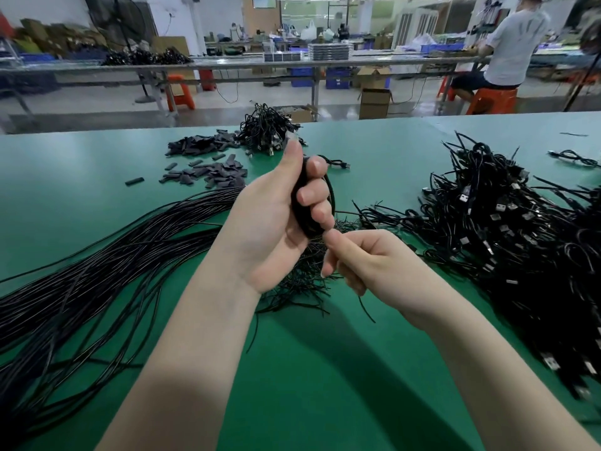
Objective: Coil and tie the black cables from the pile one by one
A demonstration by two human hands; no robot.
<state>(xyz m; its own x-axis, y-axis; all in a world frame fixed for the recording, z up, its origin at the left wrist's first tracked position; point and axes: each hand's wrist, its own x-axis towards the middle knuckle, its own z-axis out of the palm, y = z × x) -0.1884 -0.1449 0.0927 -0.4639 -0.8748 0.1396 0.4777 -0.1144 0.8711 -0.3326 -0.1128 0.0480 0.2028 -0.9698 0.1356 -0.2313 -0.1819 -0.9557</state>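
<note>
The fingers of the left hand curl tightly round a coiled black cable, held above the middle of the green tabletop. The right hand pinches a thin black tie just below the coil. The pile of loose cables lies towards the left edge.

A factory assembly floor: long green work table heaped with loose black cables, metal workbenches and orange plastic stools across the upper frame.

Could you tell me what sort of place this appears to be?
Probably a factory assembly floor: a long green worktable heaped with black cables, rows of benches behind, and another worker seated on a stool.
</note>
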